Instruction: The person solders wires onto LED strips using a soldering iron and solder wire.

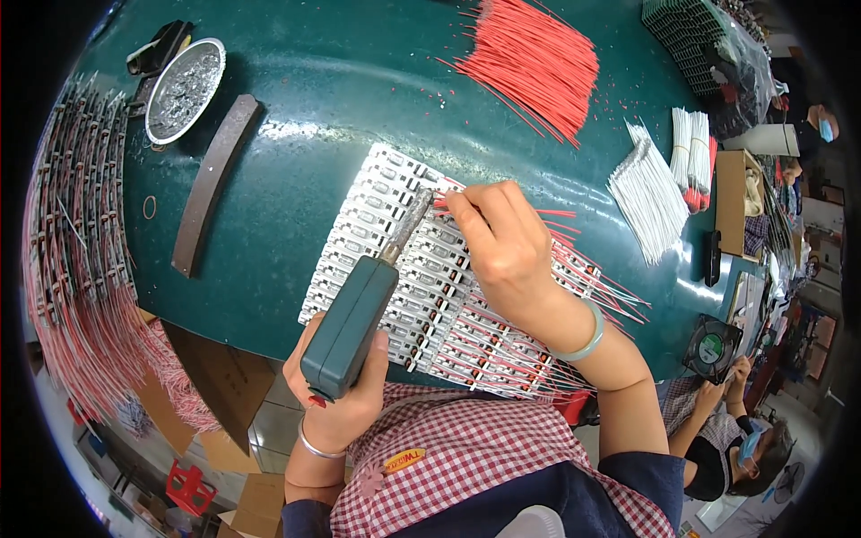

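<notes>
My left hand (360, 399) is wrapped round the dark green body of a soldering gun (350, 327). Its metal tip points up and away, resting at or just over a panel of small white parts (359, 238) laid in rows on the table. Beside the tip, the thumb and fingers of my right hand (509, 251) are pinched on a thin red wire (441, 203); its end by the tip is too small to make out. Red and white wires (502, 345) trail from the right-hand rows of the panel, partly under my right forearm.
On the green table (296, 179) lie a pile of red wires (534, 67), white wires (650, 197), a curved brown bar (215, 184) and a metal bowl of scraps (186, 91). Wired panels (81, 224) stack at the left edge. A small fan (713, 348) and a co-worker are at right.
</notes>
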Available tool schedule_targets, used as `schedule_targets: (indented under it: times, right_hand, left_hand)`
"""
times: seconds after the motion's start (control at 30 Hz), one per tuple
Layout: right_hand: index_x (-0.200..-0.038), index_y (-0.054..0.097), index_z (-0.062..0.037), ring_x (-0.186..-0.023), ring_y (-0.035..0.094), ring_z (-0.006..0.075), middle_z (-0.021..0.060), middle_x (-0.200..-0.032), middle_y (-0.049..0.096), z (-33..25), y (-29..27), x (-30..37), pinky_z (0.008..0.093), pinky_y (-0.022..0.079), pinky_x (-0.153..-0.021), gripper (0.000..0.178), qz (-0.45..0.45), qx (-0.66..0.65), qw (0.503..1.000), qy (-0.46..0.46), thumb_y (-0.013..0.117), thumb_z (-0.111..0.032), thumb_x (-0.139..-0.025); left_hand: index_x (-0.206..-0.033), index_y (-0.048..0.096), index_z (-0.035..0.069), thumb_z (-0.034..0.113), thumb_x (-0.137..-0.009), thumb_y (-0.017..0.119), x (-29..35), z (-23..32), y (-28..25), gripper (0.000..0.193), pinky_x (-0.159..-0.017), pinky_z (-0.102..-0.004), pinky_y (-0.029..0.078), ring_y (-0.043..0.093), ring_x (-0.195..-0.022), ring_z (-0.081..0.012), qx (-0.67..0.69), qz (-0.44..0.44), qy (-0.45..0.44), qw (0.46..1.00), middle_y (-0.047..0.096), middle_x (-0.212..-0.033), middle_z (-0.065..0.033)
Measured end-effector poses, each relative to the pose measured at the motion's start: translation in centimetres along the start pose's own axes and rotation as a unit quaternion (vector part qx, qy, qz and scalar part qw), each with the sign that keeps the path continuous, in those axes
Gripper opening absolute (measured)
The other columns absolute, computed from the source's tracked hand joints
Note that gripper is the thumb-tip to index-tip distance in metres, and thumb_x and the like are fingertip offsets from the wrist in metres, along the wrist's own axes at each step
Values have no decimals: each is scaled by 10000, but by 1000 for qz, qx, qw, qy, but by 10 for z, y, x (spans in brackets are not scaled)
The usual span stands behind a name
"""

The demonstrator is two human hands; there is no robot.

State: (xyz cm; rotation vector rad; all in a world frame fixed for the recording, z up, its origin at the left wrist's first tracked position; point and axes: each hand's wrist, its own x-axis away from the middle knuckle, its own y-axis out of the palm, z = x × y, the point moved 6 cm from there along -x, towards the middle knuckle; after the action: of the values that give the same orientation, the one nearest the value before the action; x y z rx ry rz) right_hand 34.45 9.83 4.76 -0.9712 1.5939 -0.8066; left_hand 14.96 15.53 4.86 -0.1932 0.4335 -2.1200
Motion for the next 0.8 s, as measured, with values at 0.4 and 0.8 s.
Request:
schedule_targets:
  times: [0.4, 0.8]
  right_hand:
    - [-974, 656, 76, -799, 576, 255, 125, -901, 588, -1, 1, 2, 352, 499, -640, 290, 3, 6, 1000, -3, 674, -12, -698]
    - [-1027, 672, 86, -811, 597, 253, 126, -928, 629, -11, -1, 8, 345, 504, -642, 342, 2, -23, 1000, -18, 674, -18, -702]
  left_hand:
    - [-979, 712, -56, 43, -782, 798, 17, -6, -13, 235, -628, -306, 549, 719, -716, -231, 7, 52, -30, 998, 731, -896, -155]
    - [-983, 701, -72, -19, -758, 760, 23, -13, -13, 239, -662, -301, 550, 703, -754, -244, 34, 35, -53, 997, 709, -925, -164]
